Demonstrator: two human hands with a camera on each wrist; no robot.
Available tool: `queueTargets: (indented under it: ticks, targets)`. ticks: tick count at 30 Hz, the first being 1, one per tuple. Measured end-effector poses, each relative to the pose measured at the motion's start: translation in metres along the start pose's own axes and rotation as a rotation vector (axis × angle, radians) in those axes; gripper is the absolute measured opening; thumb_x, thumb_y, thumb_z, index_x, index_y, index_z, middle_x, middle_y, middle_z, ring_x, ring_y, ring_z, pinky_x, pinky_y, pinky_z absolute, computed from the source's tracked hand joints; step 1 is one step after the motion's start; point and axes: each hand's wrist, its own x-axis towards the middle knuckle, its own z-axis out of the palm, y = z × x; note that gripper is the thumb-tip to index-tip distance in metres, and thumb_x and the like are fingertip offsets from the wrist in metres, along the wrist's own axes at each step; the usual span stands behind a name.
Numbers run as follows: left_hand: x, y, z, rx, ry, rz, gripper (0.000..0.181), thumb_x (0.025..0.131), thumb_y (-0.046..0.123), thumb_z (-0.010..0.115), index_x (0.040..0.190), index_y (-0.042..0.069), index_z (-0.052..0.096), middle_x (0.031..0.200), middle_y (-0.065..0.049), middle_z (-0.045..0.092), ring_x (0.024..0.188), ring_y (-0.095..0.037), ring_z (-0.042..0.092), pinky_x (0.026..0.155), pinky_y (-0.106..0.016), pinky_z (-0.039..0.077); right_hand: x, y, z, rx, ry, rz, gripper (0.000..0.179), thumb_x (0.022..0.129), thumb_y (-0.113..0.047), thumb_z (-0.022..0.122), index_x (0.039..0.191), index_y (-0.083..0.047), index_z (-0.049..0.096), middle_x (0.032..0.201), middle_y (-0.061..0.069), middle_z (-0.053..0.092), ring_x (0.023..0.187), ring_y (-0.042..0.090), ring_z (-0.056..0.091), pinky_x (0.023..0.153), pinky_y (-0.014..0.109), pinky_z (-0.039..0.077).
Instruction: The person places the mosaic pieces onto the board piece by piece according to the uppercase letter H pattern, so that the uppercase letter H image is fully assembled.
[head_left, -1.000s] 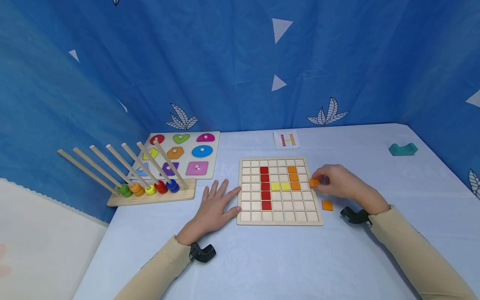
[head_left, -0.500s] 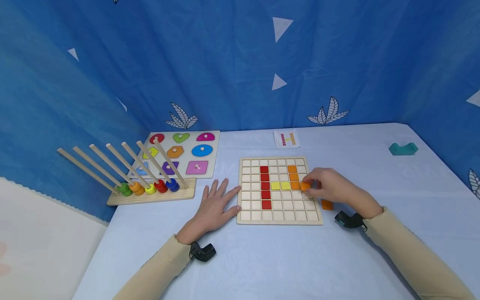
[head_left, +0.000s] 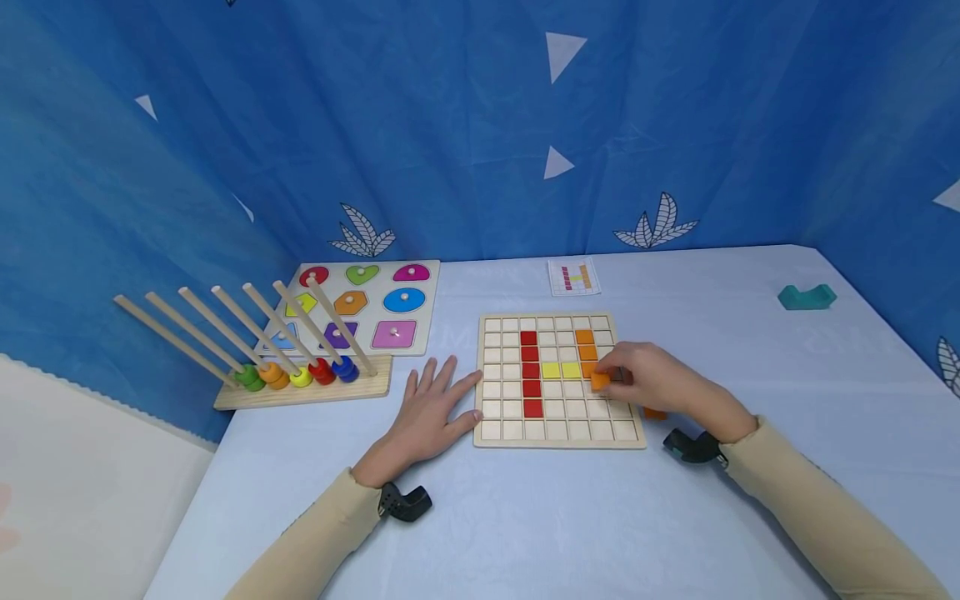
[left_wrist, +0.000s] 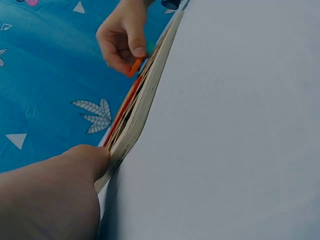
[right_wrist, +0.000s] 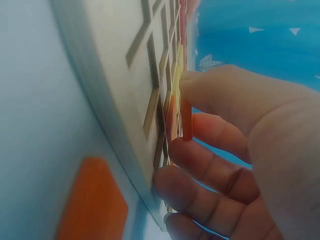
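My right hand (head_left: 651, 379) pinches an orange square tile (head_left: 600, 381) between thumb and fingers, just over the wooden grid board (head_left: 558, 443). In the right wrist view the pinched tile (right_wrist: 187, 119) stands edge-on, close to the grid. My left hand (head_left: 427, 417) lies with fingers spread at the board's left edge, thumb and index fingertip at the rim. On the board are a column of red tiles (head_left: 530, 370), two yellow tiles (head_left: 561, 371) in a row, and orange tiles (head_left: 586, 344) in a column, partly hidden by the right fingers.
Another orange tile (head_left: 655, 413) lies on the table right of the board, partly behind the right hand. A pattern card (head_left: 573, 277) lies behind the board. A peg stand with coloured rings (head_left: 303, 394) and a shape puzzle (head_left: 431, 287) are at left; a teal block (head_left: 806, 297) sits far right.
My right hand has carried the orange tile left, from beside the board's right edge to over the cells by the orange column. The left hand has stayed in place.
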Motion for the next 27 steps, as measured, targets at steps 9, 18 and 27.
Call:
queueTargets:
  ticks: [9,18,27]
  targets:
    - [0.000,0.000,0.000,0.002,0.001,0.003,0.063,0.098,0.047,0.058,0.154,0.024,0.046,0.167,-0.022,0.027,0.157,-0.051,0.010,0.121,-0.073,0.006,0.000,-0.001,0.005,-0.013,-0.004,-0.025,0.027,0.084,-0.019,0.082,0.109,-0.010,0.079,0.094,-0.003,0.070,0.078,0.009,0.052,0.068,0.022,0.046]
    - [0.000,-0.001,0.000,-0.001,-0.005,0.002,0.063,0.098,0.048,0.058,0.155,0.024,0.046,0.168,-0.021,0.026,0.157,-0.050,0.009,0.121,-0.073,0.006,0.001,-0.002,0.007,-0.022,0.011,-0.036,0.027,0.083,-0.019,0.083,0.107,-0.009,0.078,0.086,-0.005,0.063,0.075,0.008,0.049,0.065,0.021,0.042]
    - [0.000,-0.001,-0.001,0.000,-0.002,0.004,0.063,0.098,0.048,0.058,0.155,0.024,0.046,0.168,-0.021,0.026,0.157,-0.050,0.010,0.121,-0.073,0.006,0.002,-0.001,0.011,-0.014,0.030,-0.071,0.025,0.083,-0.018,0.083,0.106,-0.008,0.078,0.085,-0.005,0.062,0.074,0.007,0.048,0.064,0.021,0.041]
